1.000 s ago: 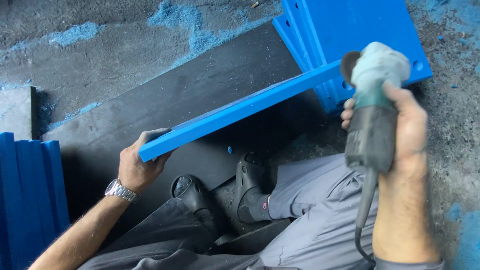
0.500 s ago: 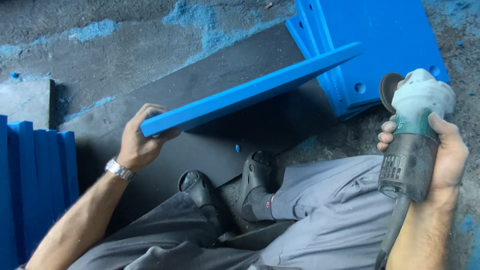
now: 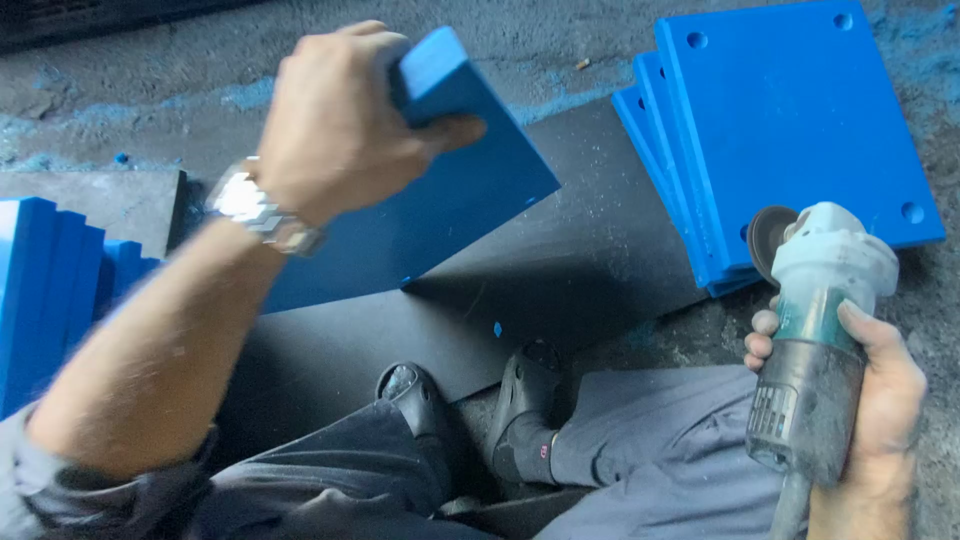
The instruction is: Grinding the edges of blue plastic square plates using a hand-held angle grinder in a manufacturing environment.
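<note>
Since the earlier frame the left hand point(image 3: 335, 120) has lifted its gripped thick blue plastic slab point(image 3: 440, 215) toward upper left, clear of the black rubber mat point(image 3: 560, 270), while the right hand point(image 3: 880, 400) clasps the grey-green angle grinder point(image 3: 815, 330) at lower right.

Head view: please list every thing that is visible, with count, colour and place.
blue plate: one, blue, lifted at upper centre
stacked plates: several, blue, flat at upper right
upright plates: several, blue, on edge at left
black mat: one, black, on the floor
angle grinder: one, green-grey, lower right
wristwatch: one, silver, left wrist
shoes: two, black, bottom centre
left hand: holds the blue plate
right hand: holds the angle grinder
</note>
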